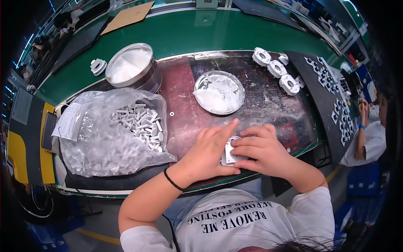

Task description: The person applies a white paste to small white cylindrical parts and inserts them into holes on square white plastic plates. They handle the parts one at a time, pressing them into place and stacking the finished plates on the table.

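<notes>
A small white plastic housing (229, 154) is held between my two hands at the near edge of the worktable. My left hand (210, 152) closes around its left side, with the thumb at the near end and one finger stretched away from me. From the right, my right hand (264, 152) grips it, several curled fingers resting across its top and hiding much of it. Beyond them a round metal lid (241, 90) holds white grease-like material. At the left, a clear plastic bag (96, 147) lies open, showing many grey-white plastic pins (142, 126).
A metal tin (157, 80) with white contents stands behind the bag, a white part (98, 66) beside it. Several white housings (276, 68) line the back right. A black board (300, 67) carries small dark parts. A small ring (171, 114) lies mid-table. Another person (369, 134) works at far right.
</notes>
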### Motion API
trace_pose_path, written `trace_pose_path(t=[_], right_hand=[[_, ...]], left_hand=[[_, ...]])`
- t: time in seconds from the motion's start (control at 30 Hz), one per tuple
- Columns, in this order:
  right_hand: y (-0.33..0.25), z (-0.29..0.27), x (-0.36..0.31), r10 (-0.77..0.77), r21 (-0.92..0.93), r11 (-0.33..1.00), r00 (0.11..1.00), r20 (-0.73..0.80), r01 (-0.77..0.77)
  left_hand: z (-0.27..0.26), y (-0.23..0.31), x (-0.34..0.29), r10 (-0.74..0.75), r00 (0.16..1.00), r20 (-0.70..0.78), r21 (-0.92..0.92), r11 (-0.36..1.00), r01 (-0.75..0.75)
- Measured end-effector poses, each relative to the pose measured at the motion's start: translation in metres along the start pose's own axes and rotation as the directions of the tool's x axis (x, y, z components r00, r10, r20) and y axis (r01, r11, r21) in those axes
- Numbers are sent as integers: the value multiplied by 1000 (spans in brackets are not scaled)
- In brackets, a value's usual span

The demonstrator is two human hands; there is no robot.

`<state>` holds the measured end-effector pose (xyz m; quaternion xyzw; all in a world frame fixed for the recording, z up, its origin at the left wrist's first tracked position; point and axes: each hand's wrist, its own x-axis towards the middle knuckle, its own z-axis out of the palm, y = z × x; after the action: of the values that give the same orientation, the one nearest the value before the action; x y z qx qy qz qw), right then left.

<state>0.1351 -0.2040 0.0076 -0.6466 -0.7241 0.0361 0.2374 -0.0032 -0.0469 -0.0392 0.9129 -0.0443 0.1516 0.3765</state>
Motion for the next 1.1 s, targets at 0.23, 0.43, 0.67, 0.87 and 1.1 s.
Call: trace_pose_path(t=[0.23,0.43,0.67,0.87,1.1], right_hand=[[0,3,-4,6,-37,999,1000,4,-6],[-1,2,-1,-42,-94,995,999,-22,40],[1,1,-2,-21,-53,998,1000,3,21],[12,16,-17,-21,-25,1000,993,-117,18],[-7,10,-33,-73,-218,975,988,-138,41]], left_hand=[[3,0,-1,2,1000,-5,-1,1000,-2],[6,0,-2,23,997,-71,0,1000,-23],[8,-1,-2,38,996,-82,25,999,-36],[8,0,-3,27,996,-80,45,999,-23],[3,3,-1,43,996,-84,59,998,-38]])
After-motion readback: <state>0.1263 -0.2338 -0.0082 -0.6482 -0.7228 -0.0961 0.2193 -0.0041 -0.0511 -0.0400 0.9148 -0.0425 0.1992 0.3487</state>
